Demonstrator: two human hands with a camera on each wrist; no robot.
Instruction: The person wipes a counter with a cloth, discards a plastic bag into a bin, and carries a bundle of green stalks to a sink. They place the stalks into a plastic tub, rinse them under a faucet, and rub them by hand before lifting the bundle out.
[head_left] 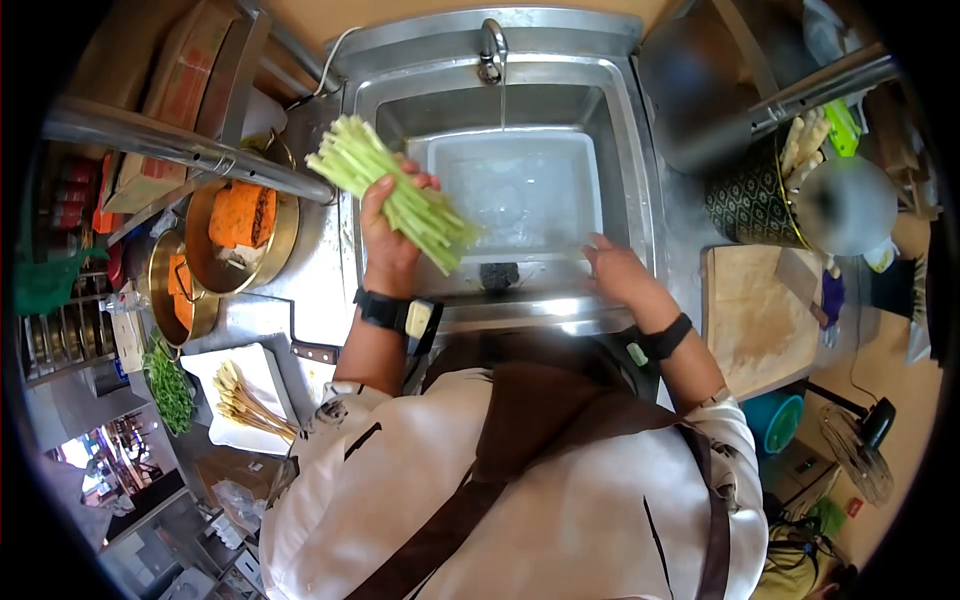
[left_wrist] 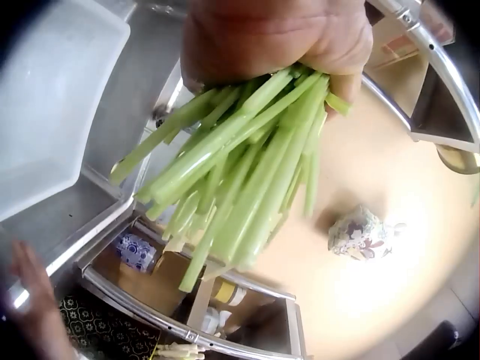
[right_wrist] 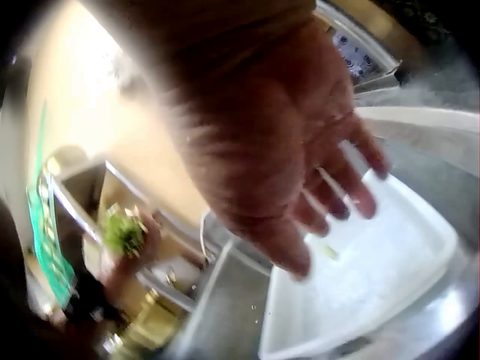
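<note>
My left hand [head_left: 389,240] grips a bundle of pale green celery stalks [head_left: 350,160] over the left side of the metal sink [head_left: 395,100]. In the left wrist view, the cut stalks [left_wrist: 247,172] fan out below the palm [left_wrist: 277,37]. A white plastic tub [head_left: 597,190] holding water sits in the sink, under a thin stream from the faucet [head_left: 493,45]. My right hand [head_left: 622,275] hovers near the sink's front right corner, holding nothing. Its fingers hang loosely spread toward the tub [right_wrist: 442,232] in the right wrist view, where a small green piece floats.
To the left stand brass-coloured pots [head_left: 285,235] with orange blocks, and a white tray [head_left: 270,375] of pale stems beside a knife [head_left: 313,351]. Leafy greens [head_left: 165,385] lie farther left. On the right are a wooden cutting board [head_left: 750,320] and a patterned container [head_left: 745,200]. Rails [head_left: 190,145] flank the sink.
</note>
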